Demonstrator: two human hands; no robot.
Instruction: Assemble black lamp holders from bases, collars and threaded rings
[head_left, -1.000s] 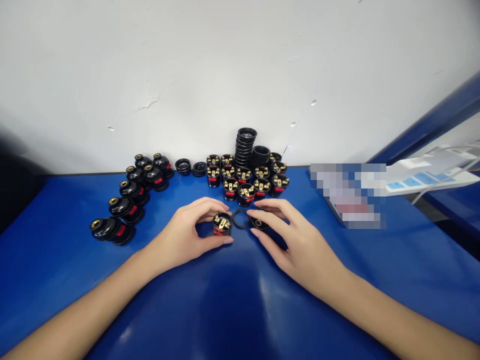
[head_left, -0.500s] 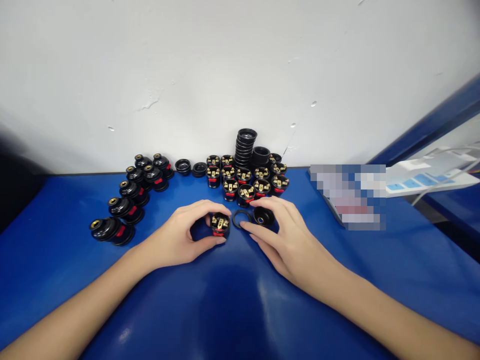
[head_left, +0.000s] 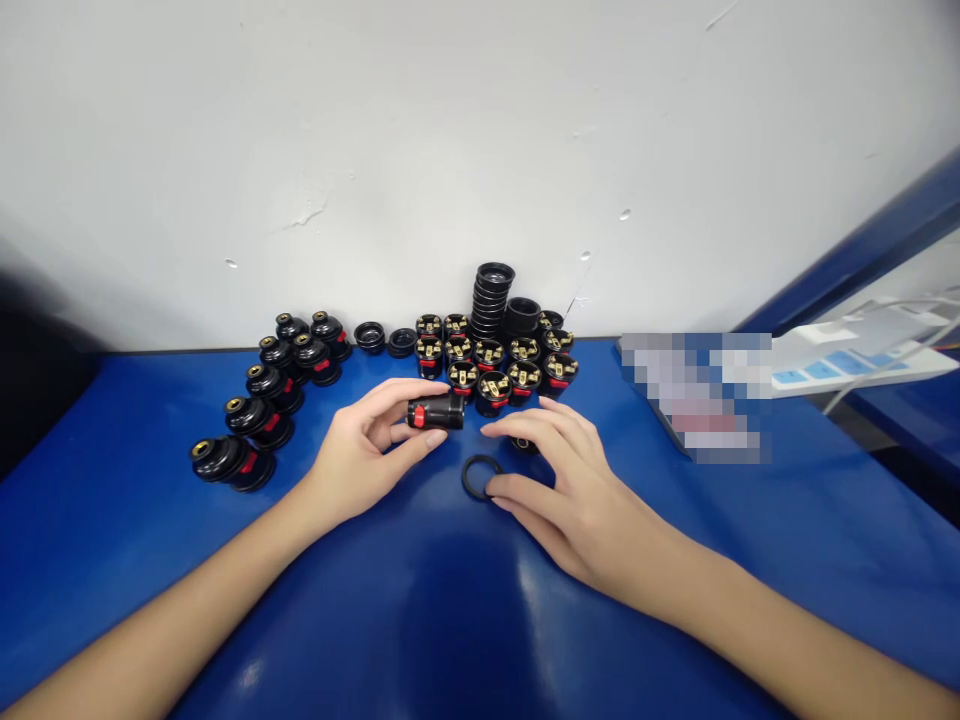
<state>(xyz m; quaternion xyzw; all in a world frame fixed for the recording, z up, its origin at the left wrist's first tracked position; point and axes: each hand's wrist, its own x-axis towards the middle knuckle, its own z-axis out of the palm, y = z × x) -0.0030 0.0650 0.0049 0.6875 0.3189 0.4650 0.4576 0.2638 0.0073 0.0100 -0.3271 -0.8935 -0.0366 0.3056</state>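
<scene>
My left hand (head_left: 371,440) has its thumb and fingers closed around a black lamp-socket body (head_left: 436,412) with a red part on its side. The body lies on its side in the grip, open end facing right. Opposite it, my right hand (head_left: 566,480) pinches the edge of a thin black ring (head_left: 466,480) between thumb and index fingertips, and its other fingers curve above. Behind those fingers a black socket cap (head_left: 523,446) shows only in part; whether they touch it I cannot tell.
Several socket bodies with brass terminals (head_left: 493,390) stand at the centre back, beside a tall stack of black rings (head_left: 490,302). Several capped sockets (head_left: 255,422) line the left. Two black ring parts (head_left: 369,337) sit by the wall. A blurred-out flat object (head_left: 686,400) and a white power strip (head_left: 832,372) lie right.
The socket body has gone from upright to lying sideways in my left hand, raised slightly. My right hand has brought the ring nearer to me, and its fingers now cover more of the cap.
</scene>
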